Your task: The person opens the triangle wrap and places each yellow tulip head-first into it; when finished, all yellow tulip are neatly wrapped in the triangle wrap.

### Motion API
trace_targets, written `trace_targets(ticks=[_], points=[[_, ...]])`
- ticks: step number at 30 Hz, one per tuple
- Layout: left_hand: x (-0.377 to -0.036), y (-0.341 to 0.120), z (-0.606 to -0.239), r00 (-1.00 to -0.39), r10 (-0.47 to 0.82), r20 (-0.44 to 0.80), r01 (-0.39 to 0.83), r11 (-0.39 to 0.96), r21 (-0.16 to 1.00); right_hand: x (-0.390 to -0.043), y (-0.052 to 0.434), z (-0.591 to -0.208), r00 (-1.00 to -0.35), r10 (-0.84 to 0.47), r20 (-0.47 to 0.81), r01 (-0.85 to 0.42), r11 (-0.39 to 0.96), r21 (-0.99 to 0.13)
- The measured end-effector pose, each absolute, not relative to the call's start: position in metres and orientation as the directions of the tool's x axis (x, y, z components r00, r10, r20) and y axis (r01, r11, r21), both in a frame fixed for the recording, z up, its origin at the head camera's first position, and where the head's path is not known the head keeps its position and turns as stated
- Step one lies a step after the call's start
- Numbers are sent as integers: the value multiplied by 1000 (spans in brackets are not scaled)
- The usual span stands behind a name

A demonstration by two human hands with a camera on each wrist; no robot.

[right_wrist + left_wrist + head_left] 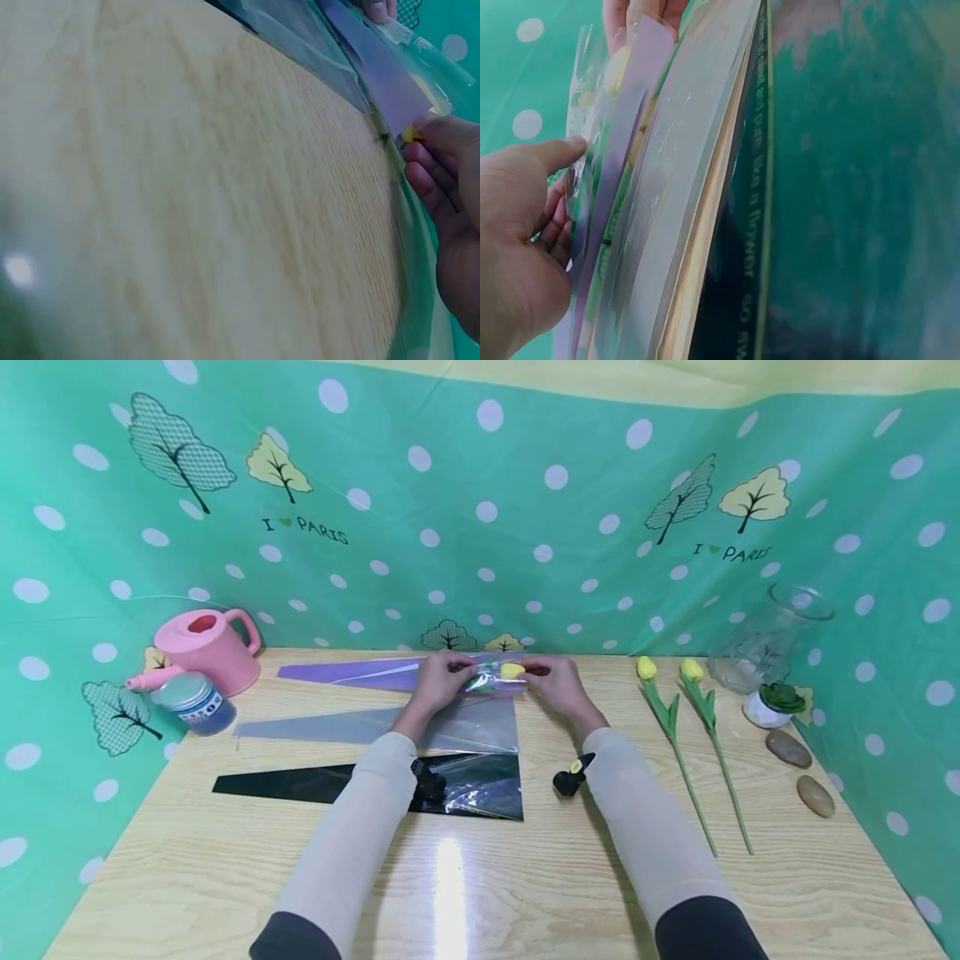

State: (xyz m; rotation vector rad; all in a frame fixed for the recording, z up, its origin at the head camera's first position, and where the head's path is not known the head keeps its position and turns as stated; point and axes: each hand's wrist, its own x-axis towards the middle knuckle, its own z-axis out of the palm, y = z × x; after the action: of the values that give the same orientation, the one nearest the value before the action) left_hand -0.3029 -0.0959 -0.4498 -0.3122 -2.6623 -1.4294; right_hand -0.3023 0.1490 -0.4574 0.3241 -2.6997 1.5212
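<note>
A: Green dotted cloth hangs behind the wooden table [225, 860]. What is happening at 12 o'clock of it?

B: Both hands work on 1 yellow tulip [512, 671] going into the purple sleeve [352, 672]. The left hand [438, 681] pinches the clear mouth of the sleeve, thumb against fingers. The right hand [558, 683] has its fingers closed on the flower end.

A: How to do this step well?

B: I think the left hand should keep the mouth wide and flat on the table, and the right hand should push slowly, so the film does not wrinkle.

A: How does the sleeve look?

B: It is a long narrow cone, purple and partly transparent, with its point toward 9 o'clock. A grey sleeve [375, 727] and a black sleeve [360, 783] lie nearer the person. 2 more tulips [678, 727] wait at 3 o'clock.
</note>
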Motion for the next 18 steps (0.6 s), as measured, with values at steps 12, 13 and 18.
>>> trace_targets(ticks=[12, 13, 18], points=[[-311, -98, -458, -978, 121, 170, 209, 541, 815, -308, 148, -464, -984, -161, 77, -148, 497, -855], [-312, -99, -458, -978, 119, 171, 209, 544, 813, -307, 148, -464, -984, -160, 76, -147, 497, -855], [-316, -103, -456, -978, 101, 184, 209, 556, 804, -296, 155, -457, -985, -140, 98, -154, 485, -861]])
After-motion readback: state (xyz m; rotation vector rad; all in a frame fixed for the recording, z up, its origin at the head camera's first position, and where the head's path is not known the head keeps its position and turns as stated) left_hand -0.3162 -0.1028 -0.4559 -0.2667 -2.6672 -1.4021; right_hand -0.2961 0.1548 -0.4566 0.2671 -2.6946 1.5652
